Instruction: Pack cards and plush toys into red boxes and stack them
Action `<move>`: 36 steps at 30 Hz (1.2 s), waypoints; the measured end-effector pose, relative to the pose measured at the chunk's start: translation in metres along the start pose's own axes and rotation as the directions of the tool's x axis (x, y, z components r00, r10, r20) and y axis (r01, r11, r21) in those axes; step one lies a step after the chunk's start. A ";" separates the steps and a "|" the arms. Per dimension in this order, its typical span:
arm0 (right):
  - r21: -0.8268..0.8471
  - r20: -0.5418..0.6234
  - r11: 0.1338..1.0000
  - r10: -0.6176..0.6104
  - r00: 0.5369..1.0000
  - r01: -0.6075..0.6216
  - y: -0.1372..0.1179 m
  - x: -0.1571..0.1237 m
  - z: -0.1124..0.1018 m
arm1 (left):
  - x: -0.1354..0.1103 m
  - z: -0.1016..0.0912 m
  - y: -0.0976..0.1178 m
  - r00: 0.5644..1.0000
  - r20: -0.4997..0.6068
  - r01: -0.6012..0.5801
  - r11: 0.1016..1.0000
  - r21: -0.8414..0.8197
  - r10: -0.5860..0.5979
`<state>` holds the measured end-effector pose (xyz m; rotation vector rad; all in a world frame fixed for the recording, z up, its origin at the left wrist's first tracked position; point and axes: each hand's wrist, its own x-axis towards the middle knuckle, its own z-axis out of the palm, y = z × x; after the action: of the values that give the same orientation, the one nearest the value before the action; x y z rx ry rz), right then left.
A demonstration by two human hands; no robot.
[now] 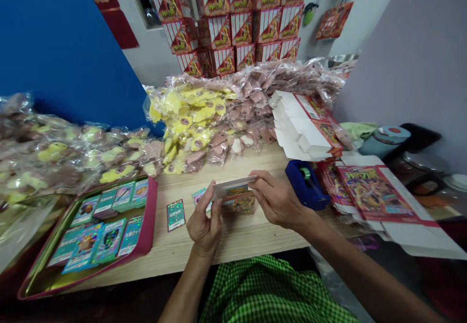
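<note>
A small printed cardboard box (pixel 239 204) is held up between my two hands, just above the table's front part. Its pale flap stands up along the top edge. My left hand (pixel 205 221) grips the left end, thumb in front. With thumb and fingers, my right hand (pixel 273 199) pinches the flap's right corner. Something colourful shows inside the opening, but I cannot make out what. Left of my hands a teal card (pixel 176 215) lies flat, and another card (pixel 199 195) is partly hidden behind my left fingers.
A pink-rimmed tin (pixel 151 225) with stacks of cards stands at the left. Bagged yellow plush pieces (pixel 193 114) and brown ones are heaped behind. On the right are a blue tape dispenser (pixel 306 187), flattened boxes (pixel 386 196) and a white carton (pixel 299 123). Stacked red boxes (pixel 241 26) line the wall.
</note>
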<state>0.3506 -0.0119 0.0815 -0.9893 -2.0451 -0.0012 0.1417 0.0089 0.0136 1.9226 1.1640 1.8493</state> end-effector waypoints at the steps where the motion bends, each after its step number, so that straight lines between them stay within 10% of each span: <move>1: 0.013 0.013 1.000 0.011 1.000 -0.011 0.000 0.001 -0.002 | 0.001 0.000 0.000 0.999 -0.017 -0.032 0.999 -0.005 0.031; 5: 0.047 -0.011 0.997 0.067 0.998 -0.066 -0.001 0.004 -0.001 | 0.012 -0.001 0.009 0.999 0.024 -0.038 0.993 -0.112 0.041; 12: 0.052 -0.090 0.995 0.087 0.992 -0.083 -0.002 0.000 0.005 | 0.031 -0.007 0.013 0.937 0.210 0.343 0.846 -0.409 -0.279; 23: 0.017 0.087 1.000 0.013 0.996 -0.014 -0.010 0.005 -0.009 | 0.030 -0.010 0.012 0.937 0.278 0.317 0.845 -0.430 -0.210; 28: -0.027 0.077 1.000 0.004 0.997 -0.002 -0.013 0.006 -0.004 | 0.038 -0.017 0.016 0.951 0.299 0.023 0.952 -0.306 0.074; 36: -0.129 0.069 0.978 -0.159 0.985 0.167 0.000 -0.012 -0.003 | 0.053 -0.035 0.010 0.771 0.480 -0.414 0.902 -0.121 0.418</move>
<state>0.3569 -0.0207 0.0750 -0.9092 -2.1978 -0.2015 0.1076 0.0254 0.0656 2.6014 0.5905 1.3600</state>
